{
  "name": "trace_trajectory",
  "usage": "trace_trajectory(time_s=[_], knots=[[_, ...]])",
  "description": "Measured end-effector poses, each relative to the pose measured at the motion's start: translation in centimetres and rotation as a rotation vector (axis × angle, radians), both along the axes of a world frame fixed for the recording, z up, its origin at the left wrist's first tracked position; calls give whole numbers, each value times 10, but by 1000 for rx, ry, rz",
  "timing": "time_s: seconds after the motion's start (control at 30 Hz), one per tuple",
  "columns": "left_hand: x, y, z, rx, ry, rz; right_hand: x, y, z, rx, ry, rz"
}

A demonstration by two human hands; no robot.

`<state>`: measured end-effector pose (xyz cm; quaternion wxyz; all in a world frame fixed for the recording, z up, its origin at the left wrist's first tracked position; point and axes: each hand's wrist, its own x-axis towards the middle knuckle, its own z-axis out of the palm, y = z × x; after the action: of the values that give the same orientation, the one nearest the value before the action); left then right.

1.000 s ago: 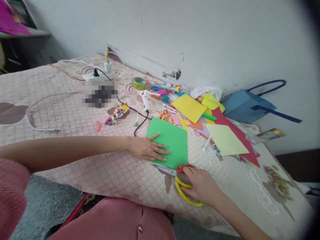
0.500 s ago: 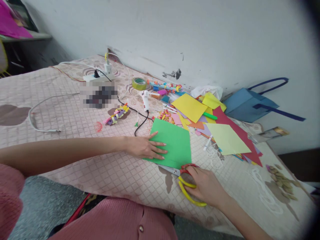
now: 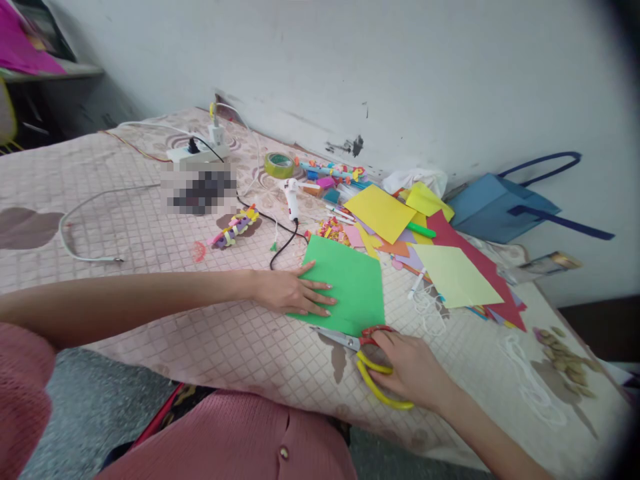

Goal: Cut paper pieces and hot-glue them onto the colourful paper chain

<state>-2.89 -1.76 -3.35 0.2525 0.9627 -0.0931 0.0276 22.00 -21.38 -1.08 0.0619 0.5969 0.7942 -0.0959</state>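
A green sheet of craft paper (image 3: pixel 350 277) lies flat on the patterned tablecloth (image 3: pixel 170 333) in front of me. My left hand (image 3: pixel 297 293) rests on its left part, fingers spread and stretched out. In my right hand (image 3: pixel 407 367) is a pair of scissors (image 3: pixel 373 373) with one red and one yellow handle loop. Their blades point left along the near edge of the green sheet. Whether the blades overlap the paper at the pivot is hard to tell.
A white glue gun (image 3: pixel 291 200) with a black cord stands behind the sheet. Coloured papers (image 3: pixel 380 212), tape (image 3: pixel 279 165) and a blue bag (image 3: pixel 503 207) lie toward the wall. A power strip (image 3: pixel 193 155) sits at the back left. White string (image 3: pixel 533 387) and brownish pieces (image 3: pixel 565 363) lie at right.
The scissor blades now show more fully below the sheet's near edge, where part of them was against the paper before. My left hand stays on the sheet, almost unmoved.
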Motion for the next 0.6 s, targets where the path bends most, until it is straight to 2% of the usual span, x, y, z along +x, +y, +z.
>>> trace_trajectory(time_s=[0.47,0.6], knots=[[-1,1,-1,-14,-55,7,-3,1,-2,55,13,11],[-1,0,3,-31,-74,-5,-4,2,-2,36,-8,4]])
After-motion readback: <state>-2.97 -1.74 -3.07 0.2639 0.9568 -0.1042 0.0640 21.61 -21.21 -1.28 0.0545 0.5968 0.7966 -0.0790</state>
